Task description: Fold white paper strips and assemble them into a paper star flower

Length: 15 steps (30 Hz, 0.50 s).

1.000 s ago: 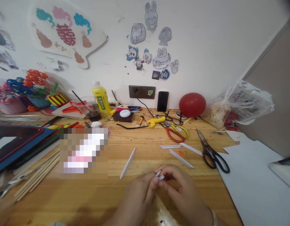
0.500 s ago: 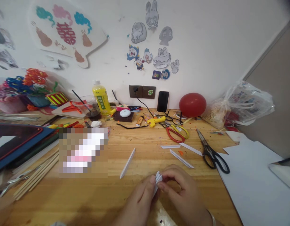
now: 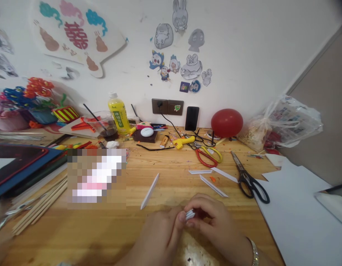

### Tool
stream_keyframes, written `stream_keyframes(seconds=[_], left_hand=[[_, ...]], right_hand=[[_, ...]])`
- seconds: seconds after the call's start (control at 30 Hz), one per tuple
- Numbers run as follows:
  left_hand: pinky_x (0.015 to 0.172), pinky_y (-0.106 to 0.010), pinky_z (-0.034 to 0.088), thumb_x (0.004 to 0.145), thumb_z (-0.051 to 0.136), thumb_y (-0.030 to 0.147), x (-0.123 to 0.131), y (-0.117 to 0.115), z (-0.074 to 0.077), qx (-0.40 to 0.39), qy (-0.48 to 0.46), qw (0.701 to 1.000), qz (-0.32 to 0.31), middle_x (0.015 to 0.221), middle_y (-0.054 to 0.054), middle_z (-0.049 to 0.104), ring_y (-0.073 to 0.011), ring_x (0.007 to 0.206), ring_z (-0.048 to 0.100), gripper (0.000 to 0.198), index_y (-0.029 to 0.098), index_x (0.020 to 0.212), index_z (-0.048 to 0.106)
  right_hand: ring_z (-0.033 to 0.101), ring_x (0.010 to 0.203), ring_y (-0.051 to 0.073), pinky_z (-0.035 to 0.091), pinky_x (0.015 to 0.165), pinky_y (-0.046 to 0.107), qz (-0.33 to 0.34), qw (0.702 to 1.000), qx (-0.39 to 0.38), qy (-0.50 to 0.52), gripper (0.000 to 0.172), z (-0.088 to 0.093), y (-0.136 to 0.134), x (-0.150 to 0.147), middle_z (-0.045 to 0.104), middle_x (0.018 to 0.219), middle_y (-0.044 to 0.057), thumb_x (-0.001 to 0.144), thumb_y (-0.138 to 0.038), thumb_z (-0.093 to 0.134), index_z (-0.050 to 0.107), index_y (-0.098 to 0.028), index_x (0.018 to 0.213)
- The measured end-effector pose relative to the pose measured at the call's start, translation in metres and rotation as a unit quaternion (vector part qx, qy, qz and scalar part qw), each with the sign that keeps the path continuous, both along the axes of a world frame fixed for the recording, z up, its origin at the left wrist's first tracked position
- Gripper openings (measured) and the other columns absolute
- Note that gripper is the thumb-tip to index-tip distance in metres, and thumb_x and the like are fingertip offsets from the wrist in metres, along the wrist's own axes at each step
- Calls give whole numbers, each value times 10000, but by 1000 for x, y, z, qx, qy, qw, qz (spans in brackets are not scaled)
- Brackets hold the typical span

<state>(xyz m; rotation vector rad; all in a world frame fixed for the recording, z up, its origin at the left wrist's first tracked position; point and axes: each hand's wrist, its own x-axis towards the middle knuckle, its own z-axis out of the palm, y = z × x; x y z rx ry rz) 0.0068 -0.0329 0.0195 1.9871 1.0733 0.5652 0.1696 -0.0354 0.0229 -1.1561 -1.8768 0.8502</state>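
Observation:
Close to the table's front edge, my left hand (image 3: 166,227) and my right hand (image 3: 215,221) meet around a small piece of folded white paper (image 3: 190,214). The left thumb presses on its near side, while the right thumb and index finger pinch its other end. Most of the paper is hidden by my fingers; only its layered folded edges show. A narrow folded paper strip (image 3: 150,191) lies up and to the left of my hands. Beyond my right hand lie more folded strips (image 3: 213,186), one of them reaching the black-handled scissors (image 3: 250,181).
White paper sheets (image 3: 295,207) cover the right side. Wooden sticks (image 3: 41,205) lie on the left, beside a blurred-out patch. Along the wall stand a yellow drink bottle (image 3: 118,114), a cup of dark liquid (image 3: 107,129), a yellow glue gun (image 3: 183,142), a phone (image 3: 192,118) and a red balloon (image 3: 227,123).
The folded paper has turned in my hands, from pointing upward to pointing right. My left hand has rolled over it, and the view has shifted slightly.

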Motion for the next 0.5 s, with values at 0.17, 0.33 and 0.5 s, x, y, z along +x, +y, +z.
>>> stream_keyframes(seconds=[0.17,0.33,0.5], left_hand=[[571,-213,395,884,286,365,-2,5,1,25,72,997,-10,745,-39,657,-165,646,592,356,194,841,596],[562,-174,381,804,500,327,-8,18,1,1,41,999,-30,723,8,652,-133,644,577,182,192,795,621],[549,-174,386,774,555,311,-13,28,0,41,45,998,-25,630,3,633,-129,597,565,186,164,698,641]], right_hand=[[538,606,126,417,548,213,35,996,25,-82,165,1,0,2,600,676,-1,852,-296,470,576,-204,766],[530,598,131,416,553,221,19,993,76,-90,236,-2,3,15,596,678,5,887,-347,389,555,-208,791],[544,627,134,428,576,222,6,992,92,-88,190,-7,6,25,603,706,7,882,-323,407,549,-208,829]])
